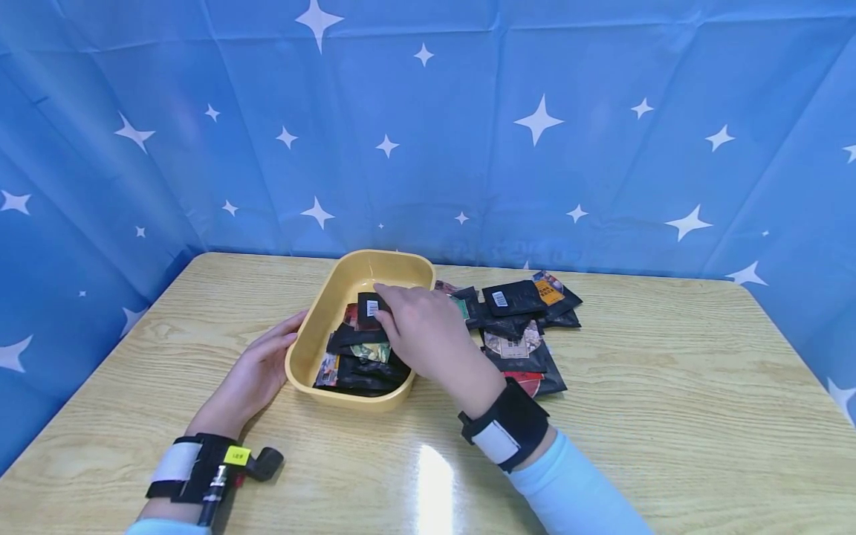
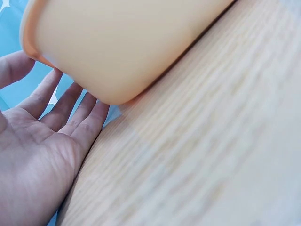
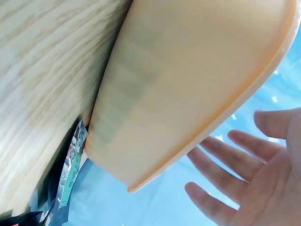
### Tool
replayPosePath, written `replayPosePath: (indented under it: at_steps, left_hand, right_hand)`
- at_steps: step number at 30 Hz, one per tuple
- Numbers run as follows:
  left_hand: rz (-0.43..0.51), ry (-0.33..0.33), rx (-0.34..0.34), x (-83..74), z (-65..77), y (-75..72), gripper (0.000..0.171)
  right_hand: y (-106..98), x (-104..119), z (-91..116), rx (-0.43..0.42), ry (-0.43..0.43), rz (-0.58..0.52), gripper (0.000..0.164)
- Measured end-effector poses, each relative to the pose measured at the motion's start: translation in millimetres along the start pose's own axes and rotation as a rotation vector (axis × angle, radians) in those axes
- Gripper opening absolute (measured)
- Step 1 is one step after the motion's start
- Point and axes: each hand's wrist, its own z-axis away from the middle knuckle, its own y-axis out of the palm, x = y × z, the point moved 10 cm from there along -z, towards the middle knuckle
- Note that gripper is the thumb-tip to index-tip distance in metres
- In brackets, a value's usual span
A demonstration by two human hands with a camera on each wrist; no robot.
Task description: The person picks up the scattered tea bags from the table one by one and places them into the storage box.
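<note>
Touches the tub (image 1: 354, 402) on its left side with the left hand (image 1: 266, 358), with fingers almost straight and not wrapped around it. Reaches over the rim with the right hand (image 1: 428, 327), with fingers loose and apart; hard to tell if touching the packet (image 1: 368, 322) on top of the pile (image 1: 371, 380) inside. On the table (image 1: 669, 386), just right of the tub, more packets (image 1: 515, 345). Probably light, thin, bendy, maybe slippery. Best to pinch by one edge.
</note>
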Motion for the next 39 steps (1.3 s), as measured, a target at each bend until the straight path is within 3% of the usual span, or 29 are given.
replayPosePath:
  at_steps: [5, 8, 16, 21, 25, 32, 39]
  left_hand:
    - [0.029, 0.017, 0.012, -2.1, 1.1, 0.1, 0.043]
    - [0.017, 0.012, 0.013, -2.6, 0.6, 1.1, 0.047]
    - [0.01, 0.008, 0.008, -2.3, 0.1, 1.5, 0.052]
    - [-0.016, -0.005, 0.0, -0.6, -0.2, 1.0, 0.056]
    - [-0.036, -0.012, -0.006, 0.9, -0.5, -0.4, 0.058]
    - [-0.026, -0.019, -0.019, 2.2, -1.1, -2.2, 0.058]
    - [-0.017, -0.019, -0.023, 0.8, -0.4, -1.3, 0.058]
  right_hand:
    - [-2, -4, 0, 0.006, 0.004, 0.002, 0.041]
    - [-5, -14, -1, 0.028, 0.048, -0.016, 0.041]
    - [-20, -56, 1, 0.02, 0.156, -0.075, 0.043]
    - [-25, -91, 8, 0.054, 0.271, -0.122, 0.044]
    - [-22, -121, 15, 0.133, 0.373, -0.158, 0.047]
    - [0, -167, 37, 0.363, 0.515, -0.207, 0.059]
    - [15, -186, 49, 0.431, 0.527, -0.247, 0.068]
